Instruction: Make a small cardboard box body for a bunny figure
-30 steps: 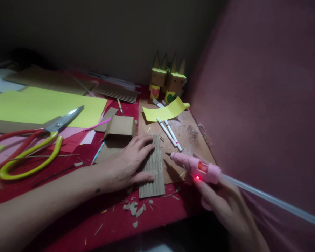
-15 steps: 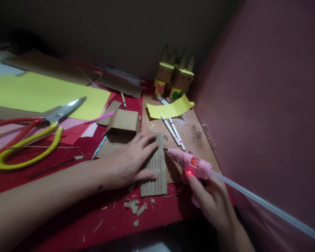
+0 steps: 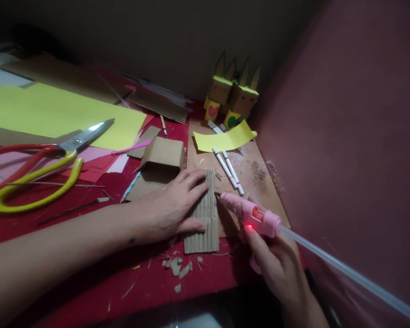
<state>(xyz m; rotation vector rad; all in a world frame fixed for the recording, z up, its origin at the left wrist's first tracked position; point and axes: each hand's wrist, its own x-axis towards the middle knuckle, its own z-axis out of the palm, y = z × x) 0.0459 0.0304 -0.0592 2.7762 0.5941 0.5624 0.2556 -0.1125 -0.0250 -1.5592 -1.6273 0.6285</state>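
My left hand (image 3: 181,202) lies flat with fingers spread, pressing on a strip of ridged grey-brown cardboard (image 3: 203,232). My right hand (image 3: 276,255) is wrapped round a pink glue gun (image 3: 251,213) with a glowing red light and a long clear glue stick (image 3: 345,269) out of its back. The gun's tip is at the strip's right edge; whether it touches is too small to tell. Beyond my left hand sits a folded cardboard piece (image 3: 166,152).
Red-and-yellow-handled scissors (image 3: 77,142) lie on yellow paper (image 3: 54,111) at the left. White markers (image 3: 230,166), a curved yellow strip (image 3: 225,139) and two cardboard figures (image 3: 230,93) stand or lie behind. Scraps (image 3: 176,266) litter the red tabletop (image 3: 212,278). A pink wall (image 3: 355,114) rises right.
The view has shifted slightly. Both hands keep nearly the same places, the left on the cardboard strip and the right with the glue gun at its edge.
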